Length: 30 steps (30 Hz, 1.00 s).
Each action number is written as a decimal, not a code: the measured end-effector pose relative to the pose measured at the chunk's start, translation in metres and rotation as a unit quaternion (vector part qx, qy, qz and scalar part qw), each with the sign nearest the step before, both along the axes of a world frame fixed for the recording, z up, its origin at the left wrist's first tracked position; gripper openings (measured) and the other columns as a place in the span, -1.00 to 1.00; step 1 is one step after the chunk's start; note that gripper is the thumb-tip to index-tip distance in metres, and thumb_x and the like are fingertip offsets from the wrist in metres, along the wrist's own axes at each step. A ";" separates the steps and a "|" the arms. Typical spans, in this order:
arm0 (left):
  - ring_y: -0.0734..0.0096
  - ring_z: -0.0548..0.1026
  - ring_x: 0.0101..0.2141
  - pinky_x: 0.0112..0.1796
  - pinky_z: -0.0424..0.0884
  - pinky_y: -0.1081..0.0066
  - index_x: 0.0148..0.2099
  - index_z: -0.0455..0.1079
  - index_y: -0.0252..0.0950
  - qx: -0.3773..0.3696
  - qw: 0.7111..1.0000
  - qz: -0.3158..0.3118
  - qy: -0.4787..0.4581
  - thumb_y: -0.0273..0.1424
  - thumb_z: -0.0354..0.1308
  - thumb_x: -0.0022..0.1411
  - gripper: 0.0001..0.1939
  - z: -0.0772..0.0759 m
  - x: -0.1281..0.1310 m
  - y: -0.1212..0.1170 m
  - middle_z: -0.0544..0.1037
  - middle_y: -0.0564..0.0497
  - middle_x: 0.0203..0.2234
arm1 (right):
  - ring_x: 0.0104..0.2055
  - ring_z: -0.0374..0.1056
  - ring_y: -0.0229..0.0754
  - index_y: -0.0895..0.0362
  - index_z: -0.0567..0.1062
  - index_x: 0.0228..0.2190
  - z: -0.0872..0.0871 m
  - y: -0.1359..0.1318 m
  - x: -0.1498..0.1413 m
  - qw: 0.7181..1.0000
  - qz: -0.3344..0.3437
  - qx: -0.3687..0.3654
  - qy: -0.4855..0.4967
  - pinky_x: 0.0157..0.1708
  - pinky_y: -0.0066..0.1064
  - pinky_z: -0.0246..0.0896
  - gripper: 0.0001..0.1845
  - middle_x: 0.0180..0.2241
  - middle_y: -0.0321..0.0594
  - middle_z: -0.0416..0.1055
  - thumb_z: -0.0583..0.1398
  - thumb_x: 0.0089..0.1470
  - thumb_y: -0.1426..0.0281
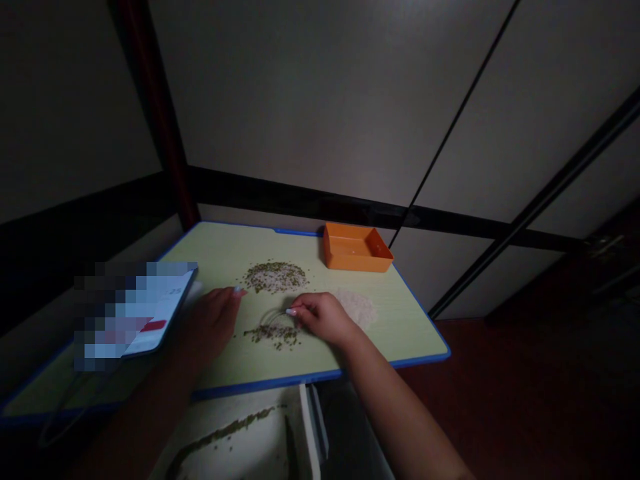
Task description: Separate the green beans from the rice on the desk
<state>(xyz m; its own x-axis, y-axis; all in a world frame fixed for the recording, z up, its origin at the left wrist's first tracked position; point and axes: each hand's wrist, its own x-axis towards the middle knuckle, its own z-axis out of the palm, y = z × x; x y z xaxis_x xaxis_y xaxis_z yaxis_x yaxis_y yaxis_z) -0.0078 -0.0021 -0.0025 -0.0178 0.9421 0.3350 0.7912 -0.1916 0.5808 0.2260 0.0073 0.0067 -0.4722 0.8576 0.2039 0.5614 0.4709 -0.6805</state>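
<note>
On a pale, blue-edged surface, a lit screen device stands tilted at the left. Just beside it is the left hand, fingers forward; whether its grip holds anything cannot be told. At the near edge, lower down, sits a white container with scattered green grains. Mid-surface lies a far pile of mixed green and white grains, with a smaller near pile. The right hand pinches a thin curved loop by its rim at that smaller pile, probably to leave the grains uncovered. Right of it lies a white pile, seemingly kept separate; beyond, an orange box, perhaps placed far to leave working room.
</note>
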 end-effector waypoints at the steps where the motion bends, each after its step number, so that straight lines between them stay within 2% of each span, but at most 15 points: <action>1: 0.23 0.48 -0.21 -0.09 0.38 0.20 -0.35 0.35 -0.21 -0.001 1.000 -0.003 0.002 -0.10 -0.30 0.24 -0.54 0.000 0.000 0.000 0.51 -0.08 -0.32 | -0.47 0.33 -0.34 0.16 0.55 -0.34 0.000 0.000 0.000 1.000 -0.002 0.003 0.003 -0.40 -0.57 0.10 -0.76 -0.52 -0.31 0.49 0.13 0.19 0.30; 4: 0.21 0.47 -0.21 -0.09 0.38 0.17 -0.33 0.35 -0.22 -0.003 1.000 -0.016 0.019 -0.11 -0.31 0.26 -0.53 0.002 0.000 -0.003 0.51 -0.11 -0.31 | -0.46 0.33 -0.33 0.16 0.55 -0.33 0.001 0.001 0.001 1.000 -0.021 0.018 -0.007 -0.40 -0.56 0.09 -0.75 -0.50 -0.30 0.50 0.13 0.20 0.29; 8: 0.20 0.45 -0.18 -0.06 0.36 0.16 -0.29 0.35 -0.24 0.033 0.998 -0.021 0.055 -0.15 -0.30 0.27 -0.56 0.004 0.000 -0.004 0.49 -0.13 -0.28 | -0.47 0.30 -0.33 0.15 0.56 -0.32 0.001 0.002 0.001 0.998 -0.053 0.027 -0.029 -0.41 -0.55 0.07 -0.78 -0.50 -0.30 0.50 0.15 0.18 0.31; 13: 0.20 0.44 -0.20 -0.05 0.34 0.19 -0.27 0.35 -0.24 0.062 0.992 -0.017 0.110 -0.17 -0.28 0.28 -0.58 0.004 0.001 -0.005 0.49 -0.13 -0.29 | -0.47 0.32 -0.33 0.15 0.57 -0.31 0.002 0.002 0.001 1.000 -0.026 0.006 -0.014 -0.40 -0.55 0.09 -0.78 -0.53 -0.32 0.49 0.14 0.19 0.33; 16: 0.17 0.43 -0.20 -0.06 0.34 0.17 -0.24 0.36 -0.26 0.060 0.988 -0.011 0.138 -0.16 -0.31 0.29 -0.54 0.006 0.004 -0.007 0.49 -0.17 -0.28 | -0.47 0.31 -0.34 0.15 0.57 -0.32 0.003 0.002 0.001 0.999 -0.036 0.021 -0.025 -0.39 -0.55 0.09 -0.81 -0.51 -0.32 0.49 0.16 0.17 0.36; 19: 0.14 0.43 -0.17 -0.04 0.33 0.15 -0.19 0.37 -0.29 0.065 0.987 -0.013 0.147 -0.17 -0.31 0.29 -0.53 0.006 0.005 -0.008 0.49 -0.20 -0.24 | -0.48 0.30 -0.34 0.16 0.56 -0.32 0.001 0.003 0.003 0.999 -0.036 0.015 0.013 -0.40 -0.56 0.10 -0.81 -0.54 -0.33 0.46 0.16 0.17 0.36; 24: 0.11 0.42 -0.15 -0.02 0.31 0.12 -0.16 0.37 -0.32 0.059 0.988 -0.019 0.141 -0.17 -0.31 0.29 -0.52 0.003 0.002 -0.004 0.49 -0.24 -0.20 | -0.50 0.31 -0.36 0.20 0.54 -0.34 -0.001 0.003 0.003 0.998 0.027 -0.019 0.062 -0.44 -0.58 0.09 -0.83 -0.57 -0.36 0.43 0.17 0.16 0.38; 27: 0.09 0.42 -0.14 -0.01 0.31 0.12 -0.15 0.37 -0.34 0.055 0.989 -0.023 0.132 -0.16 -0.32 0.29 -0.50 0.004 -0.001 -0.005 0.49 -0.26 -0.20 | -0.51 0.29 -0.36 0.20 0.55 -0.37 0.003 0.000 0.003 0.998 0.049 -0.019 0.024 -0.43 -0.58 0.07 -0.84 -0.58 -0.37 0.43 0.19 0.15 0.39; 30: 0.10 0.44 -0.14 -0.02 0.32 0.13 -0.15 0.37 -0.33 0.053 0.989 -0.025 0.132 -0.15 -0.31 0.29 -0.50 0.005 -0.005 -0.009 0.50 -0.23 -0.22 | -0.45 0.30 -0.33 0.17 0.56 -0.37 0.007 -0.002 0.003 0.999 0.008 0.031 -0.040 -0.40 -0.55 0.03 -0.84 -0.51 -0.32 0.47 0.19 0.14 0.37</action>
<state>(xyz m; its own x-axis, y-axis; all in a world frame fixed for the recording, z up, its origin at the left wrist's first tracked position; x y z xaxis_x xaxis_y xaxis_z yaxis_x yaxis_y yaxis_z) -0.0126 -0.0110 0.0024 0.1292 0.8987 0.4192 0.9008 -0.2832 0.3293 0.2290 0.0056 0.0136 -0.5028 0.8367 0.2169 0.6050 0.5199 -0.6030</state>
